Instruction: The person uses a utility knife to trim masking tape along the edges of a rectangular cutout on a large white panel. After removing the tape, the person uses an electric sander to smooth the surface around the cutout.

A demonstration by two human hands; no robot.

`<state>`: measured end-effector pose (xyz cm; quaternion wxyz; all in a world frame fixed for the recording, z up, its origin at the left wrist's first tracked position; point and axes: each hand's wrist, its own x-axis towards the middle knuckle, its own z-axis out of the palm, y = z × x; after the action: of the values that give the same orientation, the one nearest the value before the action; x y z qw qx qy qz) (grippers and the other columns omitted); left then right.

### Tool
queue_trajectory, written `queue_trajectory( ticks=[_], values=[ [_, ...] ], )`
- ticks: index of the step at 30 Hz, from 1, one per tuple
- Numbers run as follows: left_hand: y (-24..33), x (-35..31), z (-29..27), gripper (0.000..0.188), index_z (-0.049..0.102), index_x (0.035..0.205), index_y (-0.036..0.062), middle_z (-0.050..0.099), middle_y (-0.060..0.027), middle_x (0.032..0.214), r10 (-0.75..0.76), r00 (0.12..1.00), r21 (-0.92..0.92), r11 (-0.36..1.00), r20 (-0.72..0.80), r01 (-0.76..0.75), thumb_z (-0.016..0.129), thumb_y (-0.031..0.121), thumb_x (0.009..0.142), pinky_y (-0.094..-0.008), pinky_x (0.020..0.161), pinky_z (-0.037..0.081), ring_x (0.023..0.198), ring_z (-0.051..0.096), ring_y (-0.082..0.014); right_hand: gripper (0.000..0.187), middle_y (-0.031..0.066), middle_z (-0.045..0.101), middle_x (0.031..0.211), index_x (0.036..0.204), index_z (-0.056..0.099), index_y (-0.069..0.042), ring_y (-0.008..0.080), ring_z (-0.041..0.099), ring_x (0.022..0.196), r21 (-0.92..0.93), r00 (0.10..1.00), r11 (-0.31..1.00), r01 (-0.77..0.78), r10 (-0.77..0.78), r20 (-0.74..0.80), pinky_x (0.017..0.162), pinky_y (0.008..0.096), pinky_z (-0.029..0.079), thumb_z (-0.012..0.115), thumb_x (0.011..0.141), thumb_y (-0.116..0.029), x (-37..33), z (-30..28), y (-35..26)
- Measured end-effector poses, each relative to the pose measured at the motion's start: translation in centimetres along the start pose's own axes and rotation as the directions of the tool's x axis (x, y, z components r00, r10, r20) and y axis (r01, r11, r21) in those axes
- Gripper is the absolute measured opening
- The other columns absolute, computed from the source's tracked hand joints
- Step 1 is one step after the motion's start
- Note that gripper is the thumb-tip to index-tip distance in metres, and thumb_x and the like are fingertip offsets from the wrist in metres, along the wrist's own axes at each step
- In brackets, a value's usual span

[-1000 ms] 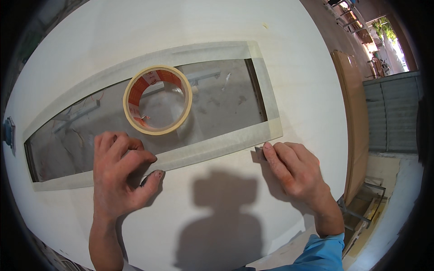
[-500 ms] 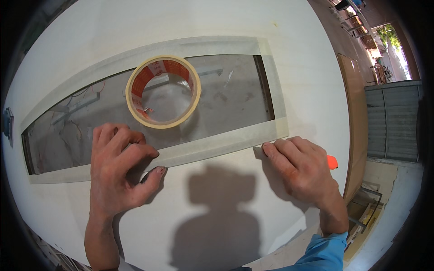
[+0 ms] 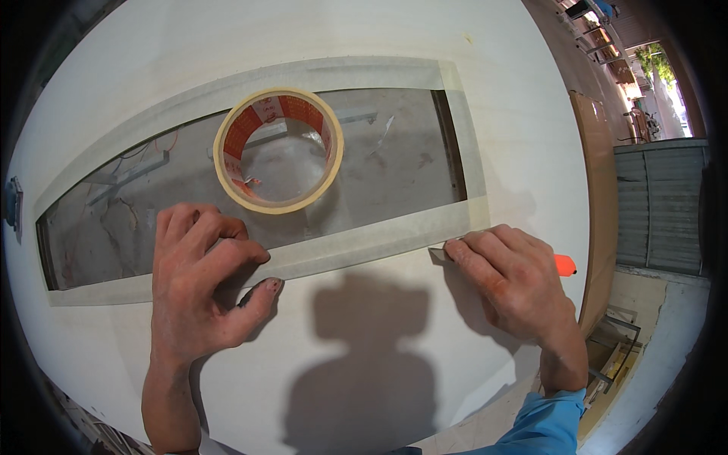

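My right hand is closed around a utility knife with an orange handle end. Its metal blade sticks out past my fingertips, close to the lower edge of the masking tape strip. My left hand rests on the white panel, holding nothing. Its bent index finger touches the tape and its thumb sits apart, just below the strip. Tape strips frame a long opening or pane in the panel. A roll of masking tape with a red-printed core lies over that pane.
To the right of the panel stands a brown board, with a grey corrugated sheet beyond it. Below these is a metal frame piece. My shadow falls across the panel's lower middle. A small blue object is at the left rim.
My right hand and the knife have shifted slightly right, and more of the blade shows. The left hand stays nearly in place. The whole view has moved a little.
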<state>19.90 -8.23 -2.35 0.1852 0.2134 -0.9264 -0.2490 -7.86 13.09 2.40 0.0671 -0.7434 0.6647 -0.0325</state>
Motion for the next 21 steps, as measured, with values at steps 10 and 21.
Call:
queue_trajectory(
  ticks=[10,21],
  values=[
    [0.3,0.1,-0.2,0.029,0.071,0.085,0.0083,0.064,-0.0082,0.092,-0.004,1.000,0.002,1.000,0.007,0.004,0.082,0.020,0.061,-0.0443,0.087,0.039,0.097,0.057,-0.0312,0.042,0.0106,0.071,0.099,0.112,0.072,0.001,0.0280,0.066,0.080,0.003,0.999,0.999,-0.050,0.051,-0.005,0.065,0.0394,0.056,0.075,0.070,0.001,0.7,-1.0,-0.6],
    [1.0,0.6,-0.3,0.028,0.071,0.085,0.0084,0.063,-0.0080,0.093,-0.002,1.000,0.007,1.000,0.015,0.002,0.082,0.019,0.062,-0.0443,0.088,0.040,0.098,0.057,-0.0315,0.037,0.0084,0.071,0.096,0.109,0.072,-0.001,0.0268,0.066,0.078,0.036,0.998,0.997,-0.063,0.063,0.001,0.063,0.0395,0.054,0.073,0.071,0.002,0.6,-1.7,0.3]
  ],
)
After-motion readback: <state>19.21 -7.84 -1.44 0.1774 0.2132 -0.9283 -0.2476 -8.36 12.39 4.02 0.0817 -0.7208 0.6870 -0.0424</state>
